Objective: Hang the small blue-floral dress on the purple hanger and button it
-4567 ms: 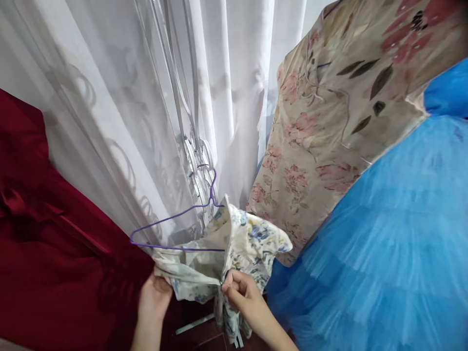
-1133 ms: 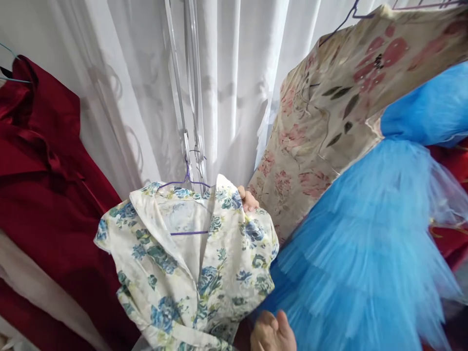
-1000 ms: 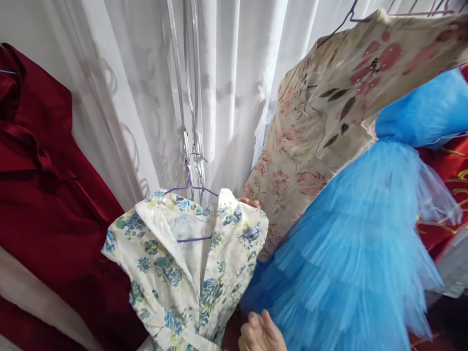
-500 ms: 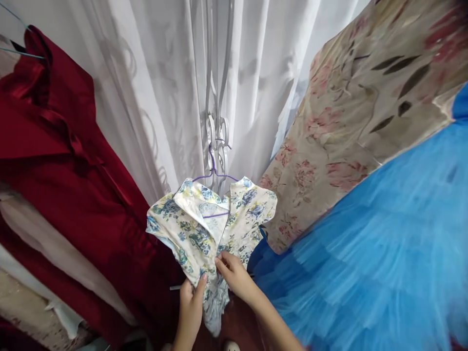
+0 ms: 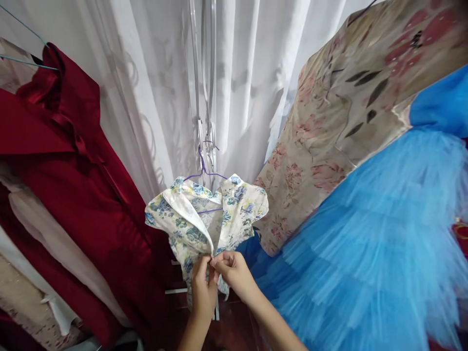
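A short-sleeved floral dress [image 5: 190, 229], white with blue and yellow flowers, hangs on a purple hanger [image 5: 203, 168]. Its neckline is open down the front, and the hanger's bar shows inside. My left hand [image 5: 204, 282] is closed on the front edge, just below the neck opening. Right beside it, my right hand [image 5: 230, 268] pinches the other front edge, fingertips close to those of the left. Whatever small fastening may lie between the fingertips is hidden. The lower part of the dress hangs behind my hands.
A dark red dress [image 5: 84, 180] hangs on the left. On the right are a beige dress with pink flowers [image 5: 303, 131] and a blue tiered tulle dress [image 5: 358, 234]. Behind stand white curtains [image 5: 241, 73] and a pale metal stand [image 5: 204, 63].
My left hand has moved up and right along the dress front to meet my right hand. The two front edges are now held together. The view has shifted slightly.
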